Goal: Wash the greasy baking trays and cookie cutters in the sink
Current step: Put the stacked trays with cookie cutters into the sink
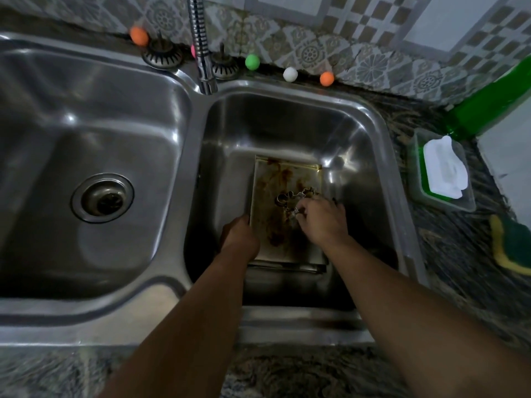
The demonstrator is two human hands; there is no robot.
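A greasy metal baking tray point(283, 179) with brown stains lies in the right sink basin point(287, 130), with at least one more tray stacked under it at the near end. My left hand point(238, 237) grips the tray's left edge. My right hand point(323, 222) rests on the tray with its fingers closed on metal cookie cutters point(293, 198), which lie in a small cluster on the tray's right side. How many cutters there are is hard to tell.
The faucet point(202, 47) hangs above the divider between the right basin and the left basin point(94, 139). On the counter at right sit a tray holding a white brush point(444, 168), a green bottle point(488, 110) and a yellow-green sponge point(511, 245). Coloured balls point(253, 62) line the back ledge.
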